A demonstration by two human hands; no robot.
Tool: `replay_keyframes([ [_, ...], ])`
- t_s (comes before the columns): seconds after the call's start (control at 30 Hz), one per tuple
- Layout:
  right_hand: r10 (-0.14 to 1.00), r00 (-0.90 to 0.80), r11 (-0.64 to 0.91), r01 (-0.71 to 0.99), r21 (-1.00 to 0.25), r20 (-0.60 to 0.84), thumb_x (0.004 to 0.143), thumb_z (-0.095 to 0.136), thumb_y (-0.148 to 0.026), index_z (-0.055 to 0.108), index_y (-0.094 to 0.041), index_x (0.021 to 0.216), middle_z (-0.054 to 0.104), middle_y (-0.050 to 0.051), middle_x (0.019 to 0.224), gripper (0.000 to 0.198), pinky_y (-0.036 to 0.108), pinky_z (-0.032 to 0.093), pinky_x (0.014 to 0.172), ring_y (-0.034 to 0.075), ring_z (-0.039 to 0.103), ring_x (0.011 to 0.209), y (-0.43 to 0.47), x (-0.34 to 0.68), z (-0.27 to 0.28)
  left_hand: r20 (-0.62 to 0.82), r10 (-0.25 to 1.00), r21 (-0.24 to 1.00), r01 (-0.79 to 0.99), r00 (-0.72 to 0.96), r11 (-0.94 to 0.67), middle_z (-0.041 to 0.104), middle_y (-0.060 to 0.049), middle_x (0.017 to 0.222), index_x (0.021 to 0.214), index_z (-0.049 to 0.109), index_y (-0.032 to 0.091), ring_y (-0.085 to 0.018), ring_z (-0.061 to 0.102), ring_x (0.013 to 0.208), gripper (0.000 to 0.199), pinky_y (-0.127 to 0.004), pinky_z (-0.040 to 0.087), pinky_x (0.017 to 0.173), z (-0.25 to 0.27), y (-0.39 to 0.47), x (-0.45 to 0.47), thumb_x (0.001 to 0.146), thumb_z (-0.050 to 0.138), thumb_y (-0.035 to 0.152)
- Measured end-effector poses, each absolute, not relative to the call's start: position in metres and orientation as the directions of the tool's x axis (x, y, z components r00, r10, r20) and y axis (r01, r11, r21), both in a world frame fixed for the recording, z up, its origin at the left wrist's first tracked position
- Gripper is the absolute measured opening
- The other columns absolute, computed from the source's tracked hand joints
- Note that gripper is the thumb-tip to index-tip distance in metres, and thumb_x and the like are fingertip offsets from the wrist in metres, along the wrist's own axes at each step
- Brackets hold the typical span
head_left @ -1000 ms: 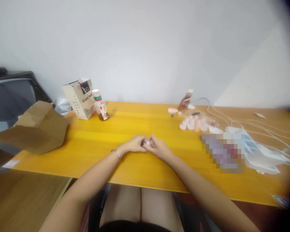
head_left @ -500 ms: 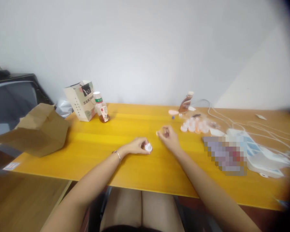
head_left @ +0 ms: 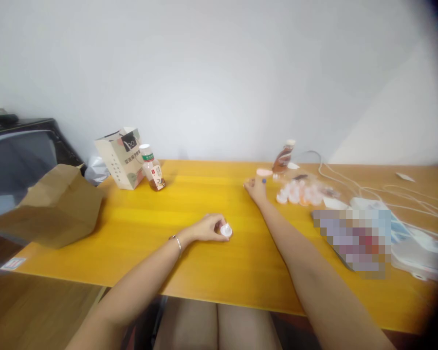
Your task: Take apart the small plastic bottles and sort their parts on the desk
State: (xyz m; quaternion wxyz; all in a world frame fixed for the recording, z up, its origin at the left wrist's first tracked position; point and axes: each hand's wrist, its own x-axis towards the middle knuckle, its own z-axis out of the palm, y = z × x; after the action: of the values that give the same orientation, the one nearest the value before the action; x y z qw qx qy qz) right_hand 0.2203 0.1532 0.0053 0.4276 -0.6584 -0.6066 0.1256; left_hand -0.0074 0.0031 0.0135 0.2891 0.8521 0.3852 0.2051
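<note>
Your left grip (head_left: 212, 228) alone now steadies, by pinching, the small white container (head_left: 226, 230), your right grip (head_left: 256, 190), closure indiscernible, having reached farther out near the pink object (head_left: 264, 172).

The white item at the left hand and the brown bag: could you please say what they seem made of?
The white item looks like smooth plastic from its rounded form, though blur leaves this open. The brown bag looks like matte paper, from its dull surface and stiff folds.
</note>
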Motion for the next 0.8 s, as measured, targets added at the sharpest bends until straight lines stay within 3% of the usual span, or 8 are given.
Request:
replay_keyframes([
  [0.2,0.9,0.267,0.073,0.686,-0.724,0.344,0.071,0.052,-0.034,0.049,-0.017,0.092,0.057,0.004,0.073,0.027,0.029,0.04,0.063,0.019,0.055,0.068,0.158,0.225,-0.002,0.146,0.774,0.626,0.548,0.616,-0.554,0.056,0.0,0.08,0.082,0.053,0.018,-0.013,0.047,0.074,0.033,-0.022,0.036,0.068,0.012,0.003,-0.007,0.064,0.069,0.04],
  [0.4,0.891,0.302,0.067,0.652,-0.755,0.34,0.071,0.053,-0.046,0.036,-0.012,0.112,0.055,0.002,0.068,0.056,0.03,0.04,0.06,0.02,0.055,0.064,0.14,0.22,0.003,0.16,0.776,0.631,0.541,0.611,-0.556,0.056,0.001,0.078,0.083,0.053,0.017,-0.012,0.047,0.072,0.034,-0.022,0.036,0.067,0.01,0.004,-0.007,0.064,0.068,0.041],
  [0.6,0.925,0.154,0.185,0.618,-0.764,0.348,0.076,0.044,-0.042,0.046,-0.016,0.095,0.054,0.001,0.069,0.032,0.03,0.041,0.061,0.017,0.052,0.061,0.09,0.213,0.003,0.171,0.76,0.64,0.516,0.627,-0.57,0.055,0.001,0.078,0.084,0.053,0.017,-0.012,0.048,0.07,0.032,-0.021,0.037,0.064,0.009,0.005,-0.007,0.066,0.066,0.04],
  [0.8,0.907,-0.22,0.421,0.517,-0.746,0.359,0.076,0.048,-0.03,0.052,-0.019,0.085,0.056,0.0,0.075,0.015,0.024,0.043,0.061,0.012,0.052,0.064,0.014,0.2,0.005,0.176,0.747,0.662,0.485,0.641,-0.572,0.056,0.001,0.079,0.089,0.052,0.016,-0.011,0.049,0.068,0.03,-0.02,0.038,0.061,0.008,0.005,-0.007,0.069,0.063,0.035],
])
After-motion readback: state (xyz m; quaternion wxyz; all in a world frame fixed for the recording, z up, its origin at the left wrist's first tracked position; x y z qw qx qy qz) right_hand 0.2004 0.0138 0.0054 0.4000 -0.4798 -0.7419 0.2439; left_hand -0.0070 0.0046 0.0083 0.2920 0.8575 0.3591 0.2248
